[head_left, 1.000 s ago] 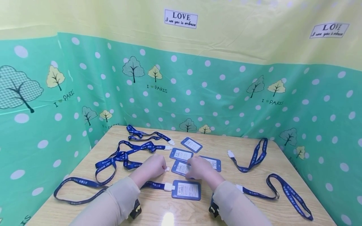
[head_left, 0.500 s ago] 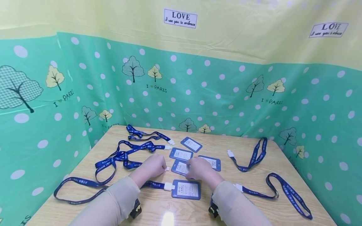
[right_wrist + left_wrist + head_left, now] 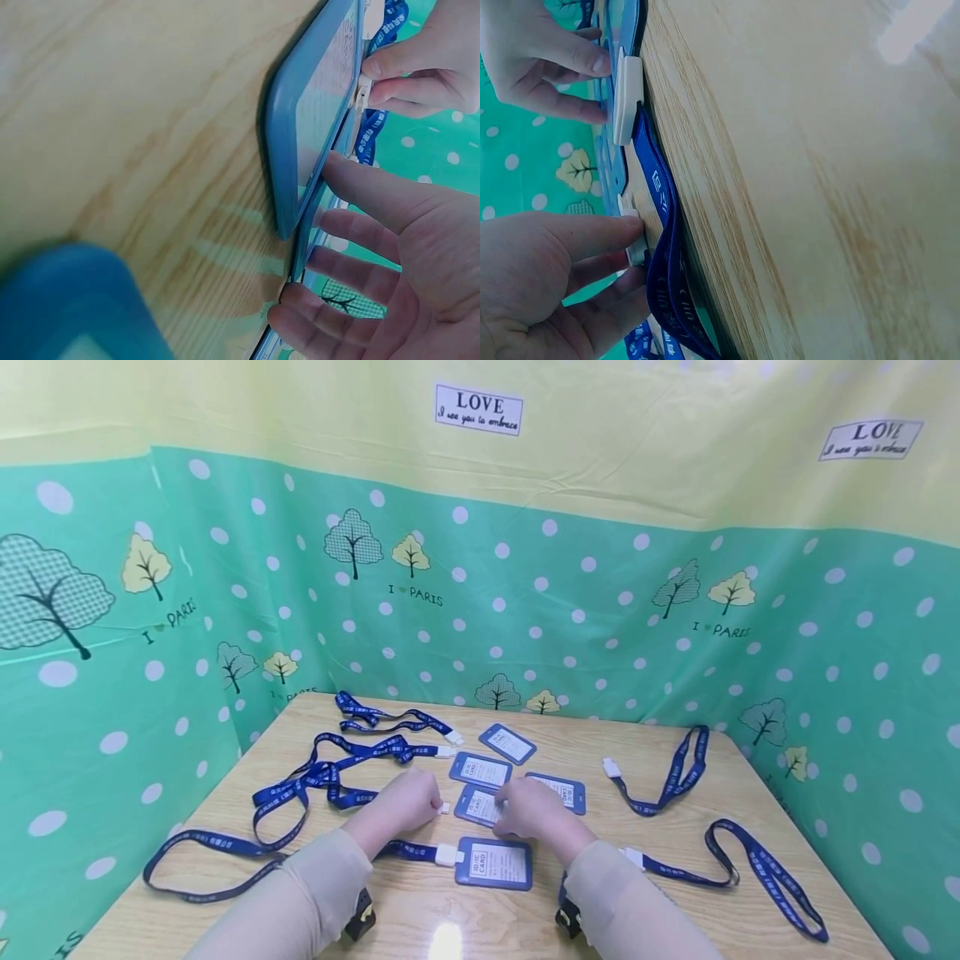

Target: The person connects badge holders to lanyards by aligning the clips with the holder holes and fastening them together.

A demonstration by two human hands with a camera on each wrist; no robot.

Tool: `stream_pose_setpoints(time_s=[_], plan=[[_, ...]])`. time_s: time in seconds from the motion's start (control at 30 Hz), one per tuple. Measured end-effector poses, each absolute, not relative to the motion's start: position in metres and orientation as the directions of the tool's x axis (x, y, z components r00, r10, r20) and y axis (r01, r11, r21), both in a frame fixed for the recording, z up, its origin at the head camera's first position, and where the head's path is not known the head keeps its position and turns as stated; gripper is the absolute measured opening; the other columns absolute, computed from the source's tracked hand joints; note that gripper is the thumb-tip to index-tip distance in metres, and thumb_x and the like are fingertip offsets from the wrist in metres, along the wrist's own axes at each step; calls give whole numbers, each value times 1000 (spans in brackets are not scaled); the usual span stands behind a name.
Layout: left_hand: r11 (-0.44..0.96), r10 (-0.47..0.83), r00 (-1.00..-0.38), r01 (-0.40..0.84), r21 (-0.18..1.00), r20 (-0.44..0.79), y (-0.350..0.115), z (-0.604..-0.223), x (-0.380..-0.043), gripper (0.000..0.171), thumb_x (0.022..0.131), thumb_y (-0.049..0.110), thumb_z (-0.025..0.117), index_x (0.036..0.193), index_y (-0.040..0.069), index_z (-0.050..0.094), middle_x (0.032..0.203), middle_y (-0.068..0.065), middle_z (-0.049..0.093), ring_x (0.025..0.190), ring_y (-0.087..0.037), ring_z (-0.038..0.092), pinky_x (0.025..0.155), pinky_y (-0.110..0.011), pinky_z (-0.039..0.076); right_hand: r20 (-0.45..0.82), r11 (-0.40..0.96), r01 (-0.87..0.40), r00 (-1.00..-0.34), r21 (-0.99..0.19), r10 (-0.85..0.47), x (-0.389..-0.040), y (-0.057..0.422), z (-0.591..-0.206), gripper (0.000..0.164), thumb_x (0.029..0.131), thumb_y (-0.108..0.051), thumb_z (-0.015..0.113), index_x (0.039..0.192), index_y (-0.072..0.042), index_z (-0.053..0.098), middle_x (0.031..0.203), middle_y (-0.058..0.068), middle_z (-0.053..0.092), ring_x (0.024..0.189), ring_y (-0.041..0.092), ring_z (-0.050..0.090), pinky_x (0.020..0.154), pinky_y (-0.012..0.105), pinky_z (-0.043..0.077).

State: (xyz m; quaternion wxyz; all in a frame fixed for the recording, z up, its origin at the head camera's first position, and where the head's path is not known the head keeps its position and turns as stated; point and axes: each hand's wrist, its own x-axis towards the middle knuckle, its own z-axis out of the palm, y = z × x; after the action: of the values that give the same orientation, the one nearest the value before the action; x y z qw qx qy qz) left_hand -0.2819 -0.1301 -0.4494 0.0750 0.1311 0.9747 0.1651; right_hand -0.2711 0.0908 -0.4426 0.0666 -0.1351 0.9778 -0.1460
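Note:
My left hand (image 3: 405,802) pinches the white clip (image 3: 635,238) of a blue lanyard between thumb and fingers, low over the table. To its right, my right hand (image 3: 531,810) grips the right end of a blue ID card holder (image 3: 476,804), thumb on top and fingers around the edge in the right wrist view. The clip's tip points at this holder's left end, with a small gap between them. Nearer the front lies another card holder (image 3: 504,866), its left end at the white clip (image 3: 447,857) of a second lanyard.
Behind the hands lie more card holders (image 3: 481,768), one (image 3: 507,743) of them set askew. Several blue lanyards (image 3: 322,774) tangle at the left. Two more lanyards (image 3: 678,777) spread over the right side. A patterned curtain (image 3: 517,635) encloses the wooden table (image 3: 660,935).

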Motion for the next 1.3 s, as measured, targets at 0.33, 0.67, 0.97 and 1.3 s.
stream_pose_setpoints(time_s=[0.33,0.67,0.97,1.3], plan=[[914,279,-954,230,334,-107,-129,-448,-281,8,89,10,77,94,13,82,106,-7,75,99,-25,69,92,-42,57,-119,918,-266,-943,-295,-311,-269,94,-441,43,78,-33,89,117,-20,77,118,4,72,103,24,67,92,44,56],[910,293,-952,247,334,-95,-129,-446,-279,7,87,9,78,93,12,82,103,-7,75,98,-26,70,91,-42,58,-125,908,-288,-933,-305,-338,-267,95,-439,40,78,-31,89,115,-20,78,117,3,72,96,20,67,89,42,57],[908,302,-950,261,327,-80,-129,-446,-278,7,88,9,78,93,12,82,102,-6,75,98,-26,70,90,-41,58,-120,902,-303,-928,-308,-353,-267,97,-442,39,78,-31,90,115,-21,78,116,3,73,83,14,61,83,36,57],[917,297,-951,259,302,-85,-129,-447,-278,9,89,9,76,96,12,82,103,-6,75,98,-24,70,92,-41,58,-115,897,-304,-928,-320,-356,-267,99,-441,39,78,-31,90,114,-20,79,117,3,72,91,16,63,89,40,56]])
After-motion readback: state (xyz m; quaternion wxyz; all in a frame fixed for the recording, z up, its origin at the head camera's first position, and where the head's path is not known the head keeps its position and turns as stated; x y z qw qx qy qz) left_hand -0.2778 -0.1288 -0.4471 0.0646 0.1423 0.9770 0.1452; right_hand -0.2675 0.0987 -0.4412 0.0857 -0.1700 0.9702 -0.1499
